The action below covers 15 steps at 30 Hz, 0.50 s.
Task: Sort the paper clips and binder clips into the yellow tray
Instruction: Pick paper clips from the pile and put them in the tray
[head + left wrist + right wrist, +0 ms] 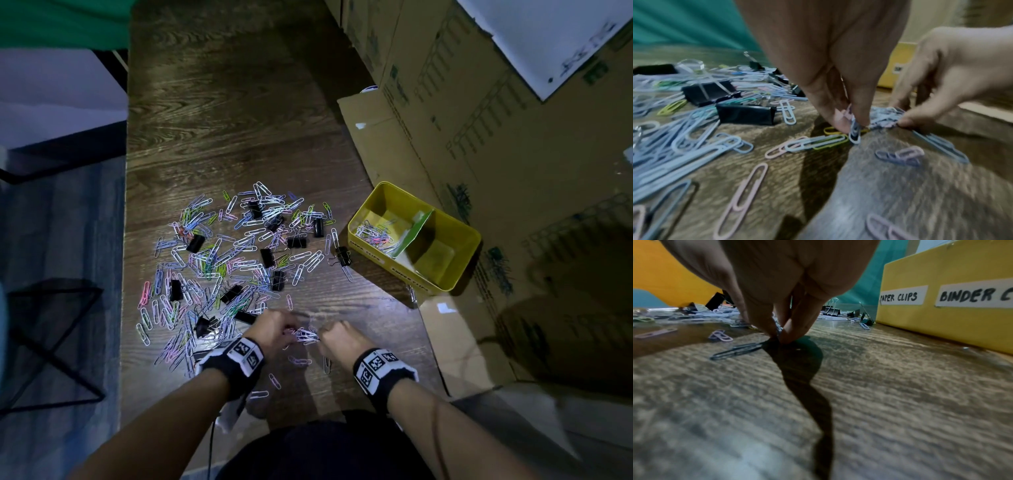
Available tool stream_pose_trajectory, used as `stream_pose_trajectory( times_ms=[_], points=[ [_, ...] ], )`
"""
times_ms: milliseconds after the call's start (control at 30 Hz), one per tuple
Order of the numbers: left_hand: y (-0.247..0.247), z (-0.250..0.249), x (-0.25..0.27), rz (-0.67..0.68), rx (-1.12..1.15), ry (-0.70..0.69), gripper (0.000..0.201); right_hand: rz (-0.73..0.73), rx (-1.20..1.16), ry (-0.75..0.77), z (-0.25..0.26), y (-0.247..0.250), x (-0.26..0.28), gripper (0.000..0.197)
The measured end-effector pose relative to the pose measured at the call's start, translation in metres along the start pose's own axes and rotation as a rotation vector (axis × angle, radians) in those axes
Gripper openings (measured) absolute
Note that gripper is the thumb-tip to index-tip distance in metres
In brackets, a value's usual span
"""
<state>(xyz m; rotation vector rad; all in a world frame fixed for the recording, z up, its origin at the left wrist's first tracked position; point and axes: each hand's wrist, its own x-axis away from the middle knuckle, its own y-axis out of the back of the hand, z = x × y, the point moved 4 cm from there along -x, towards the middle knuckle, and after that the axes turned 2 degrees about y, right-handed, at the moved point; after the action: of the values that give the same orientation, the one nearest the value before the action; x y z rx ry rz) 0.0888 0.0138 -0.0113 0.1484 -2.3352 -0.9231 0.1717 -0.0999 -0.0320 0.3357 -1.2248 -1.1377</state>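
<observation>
Many paper clips (219, 260) lay scattered flat, long axes every way. Left hand (274, 329) pinched one blue clip (855, 133) upright; right hand (337, 337) pinched a clip bunch (307, 335). Yellow tray (455, 274) sat far right.

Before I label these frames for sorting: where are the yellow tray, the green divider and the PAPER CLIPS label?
yellow tray (376, 247): head view, near outer wall.
green divider (416, 230): head view, middle of its face.
PAPER CLIPS label (902, 296): right wrist view, centre of the lettering.
</observation>
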Motion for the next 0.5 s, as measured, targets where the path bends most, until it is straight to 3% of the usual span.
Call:
stream_pose_trajectory(
  times_ms=[133,500],
  points=[
    [0.003,0.011,-0.001,0.033,0.159,0.189,0.027,0.036,-0.148,-0.067,-0.007,0.006,-0.003,0.026],
    [0.013,0.013,0.003,0.046,0.646,0.330,0.015,-0.188,-0.584,-0.074,-0.028,0.023,0.019,0.021]
  ],
)
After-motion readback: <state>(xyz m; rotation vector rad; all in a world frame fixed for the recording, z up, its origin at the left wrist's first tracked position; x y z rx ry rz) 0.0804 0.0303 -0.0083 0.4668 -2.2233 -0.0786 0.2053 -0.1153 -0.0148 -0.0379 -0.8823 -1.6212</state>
